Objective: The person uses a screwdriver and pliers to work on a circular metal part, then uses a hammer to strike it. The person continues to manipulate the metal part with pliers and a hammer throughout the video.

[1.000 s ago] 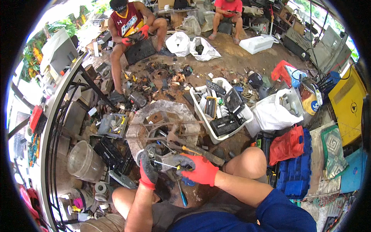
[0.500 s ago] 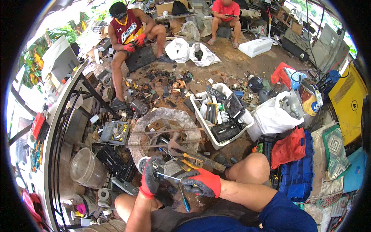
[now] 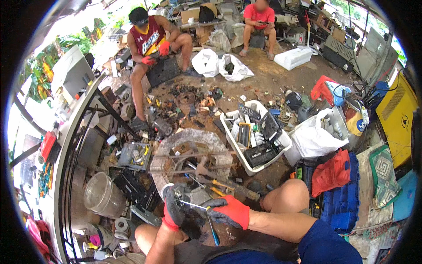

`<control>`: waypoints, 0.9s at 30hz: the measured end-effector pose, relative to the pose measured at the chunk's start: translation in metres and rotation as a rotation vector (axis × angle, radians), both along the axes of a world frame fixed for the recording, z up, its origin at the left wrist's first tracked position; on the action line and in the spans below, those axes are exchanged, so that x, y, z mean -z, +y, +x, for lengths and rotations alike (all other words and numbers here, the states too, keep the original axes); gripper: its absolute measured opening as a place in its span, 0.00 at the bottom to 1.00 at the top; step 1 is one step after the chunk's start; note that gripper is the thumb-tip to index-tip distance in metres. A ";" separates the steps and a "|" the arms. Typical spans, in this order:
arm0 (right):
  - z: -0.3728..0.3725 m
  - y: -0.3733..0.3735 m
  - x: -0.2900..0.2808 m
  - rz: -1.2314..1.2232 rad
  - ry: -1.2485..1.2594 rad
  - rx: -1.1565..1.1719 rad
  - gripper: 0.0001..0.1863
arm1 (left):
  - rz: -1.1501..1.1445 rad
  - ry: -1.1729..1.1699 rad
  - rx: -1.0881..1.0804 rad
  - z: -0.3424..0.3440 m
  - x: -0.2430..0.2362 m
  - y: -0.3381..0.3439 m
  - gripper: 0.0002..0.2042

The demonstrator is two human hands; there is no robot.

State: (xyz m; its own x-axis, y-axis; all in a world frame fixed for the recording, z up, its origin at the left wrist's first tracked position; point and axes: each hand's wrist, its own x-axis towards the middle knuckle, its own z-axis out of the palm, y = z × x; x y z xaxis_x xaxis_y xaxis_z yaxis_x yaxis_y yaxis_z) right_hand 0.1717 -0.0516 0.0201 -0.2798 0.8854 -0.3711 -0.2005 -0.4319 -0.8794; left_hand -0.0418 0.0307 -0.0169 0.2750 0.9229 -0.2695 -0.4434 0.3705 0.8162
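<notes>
My left hand [image 3: 172,212], in a red and grey glove, is closed round a small round metal part [image 3: 180,193], with a white rounded piece [image 3: 167,190] at its upper edge. My right hand [image 3: 228,212], similarly gloved, grips a screwdriver whose thin shaft [image 3: 192,204] reaches into that part; its handle is mostly hidden. Below, a blue-handled screwdriver [image 3: 214,233] lies loose. Yellow-handled tools [image 3: 218,191] lie just beyond my hands, beside a worn octagonal stone block [image 3: 160,169].
A white bin of electronics [image 3: 285,153], a white sack [image 3: 316,141] and a blue case [image 3: 338,211] stand right. A clear bucket [image 3: 103,198] and a metal-framed bench [image 3: 77,145] are left. Two co-workers [image 3: 147,35] [image 3: 259,17] sit beyond scattered scrap [image 3: 193,99].
My view has shifted slightly. Both hands have moved a little toward me with the part and screwdriver. The nearer co-worker's head is raised more.
</notes>
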 end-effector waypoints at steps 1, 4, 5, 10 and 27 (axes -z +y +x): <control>-0.003 -0.001 0.002 0.139 -0.085 0.012 0.14 | 0.059 0.014 0.028 0.000 0.000 0.002 0.21; 0.001 -0.003 -0.014 0.186 -0.313 -0.021 0.14 | 0.110 0.009 0.073 -0.005 0.012 0.002 0.23; 0.002 -0.002 -0.017 0.190 -0.393 -0.031 0.14 | 0.105 0.001 0.081 -0.008 0.016 0.002 0.24; -0.003 -0.010 -0.010 0.931 -1.079 -0.109 0.24 | 0.024 -0.046 0.081 -0.020 0.037 0.005 0.23; 0.007 0.005 -0.015 0.717 -1.133 -0.093 0.21 | 0.246 0.106 0.122 -0.001 0.017 0.018 0.21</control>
State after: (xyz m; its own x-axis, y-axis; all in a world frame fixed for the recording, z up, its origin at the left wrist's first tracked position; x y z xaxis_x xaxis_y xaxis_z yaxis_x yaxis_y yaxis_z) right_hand 0.1787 -0.0462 0.0353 -0.1987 0.9752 0.0971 0.7879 0.2179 -0.5760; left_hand -0.0432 0.0482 -0.0340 0.3698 0.9261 -0.0748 -0.3156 0.2010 0.9274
